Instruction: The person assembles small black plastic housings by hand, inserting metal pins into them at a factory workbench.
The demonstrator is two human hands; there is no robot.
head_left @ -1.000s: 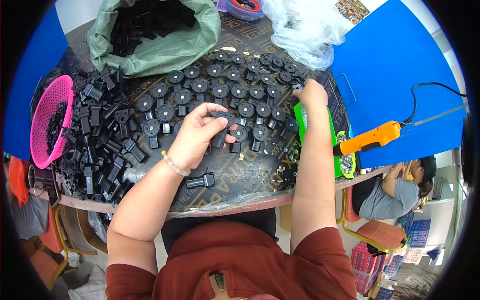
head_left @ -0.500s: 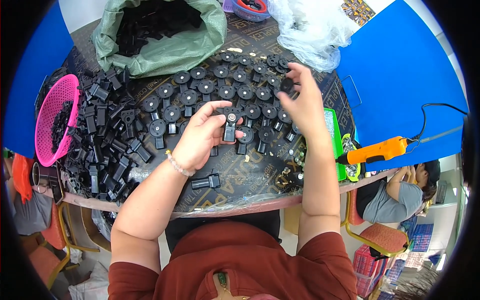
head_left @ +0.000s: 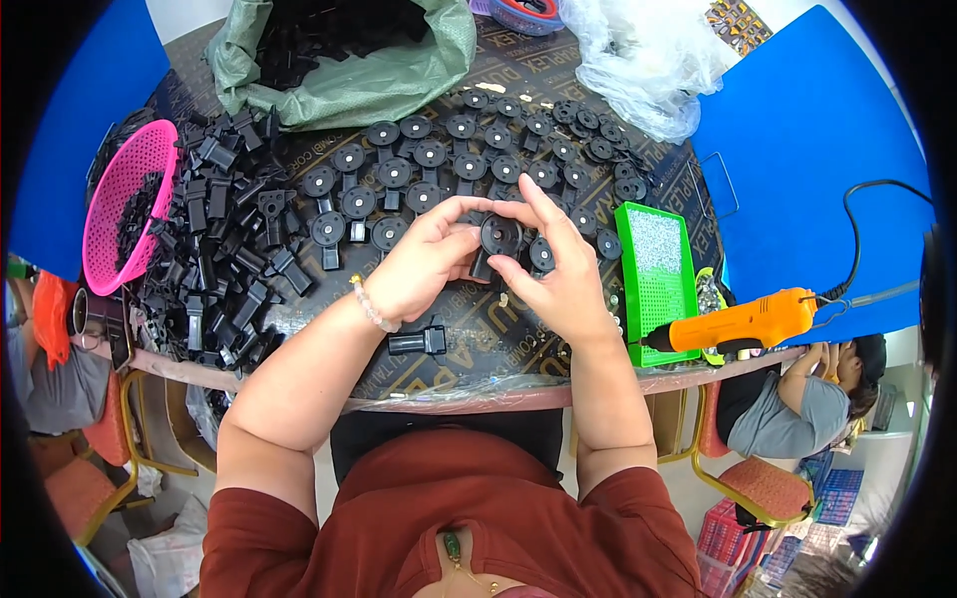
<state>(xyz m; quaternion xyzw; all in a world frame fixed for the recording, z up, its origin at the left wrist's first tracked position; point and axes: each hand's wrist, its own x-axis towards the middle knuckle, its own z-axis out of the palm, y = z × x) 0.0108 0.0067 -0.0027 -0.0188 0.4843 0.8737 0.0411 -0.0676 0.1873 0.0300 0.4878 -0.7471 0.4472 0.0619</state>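
Note:
Over the middle of the table, my left hand [head_left: 424, 261] grips a black plastic bracket [head_left: 480, 266], upright, thumb and fingers closed on its sides. A round black disc [head_left: 500, 235] sits at the bracket's top, pinched between the thumb and fingers of my right hand [head_left: 558, 279]. Whether the disc is seated on the bracket I cannot tell. Rows of similar brackets with round discs [head_left: 430, 153] stand beyond my hands. Nearer the front edge, a single black bracket [head_left: 419, 341] lies on its side.
Left: loose black brackets [head_left: 229, 224] in a heap, and a pink basket [head_left: 171, 164]. Behind: a green sack [head_left: 389, 98] and a clear plastic bag [head_left: 638, 60]. Right: a green tray [head_left: 653, 299] of small silvery parts, an orange electric screwdriver [head_left: 748, 321], and a blue panel [head_left: 817, 149]. Another person [head_left: 793, 414] sits at right.
My right hand has come in from the far right with the black disc and met the bracket in my left hand. The green tray now shows fully.

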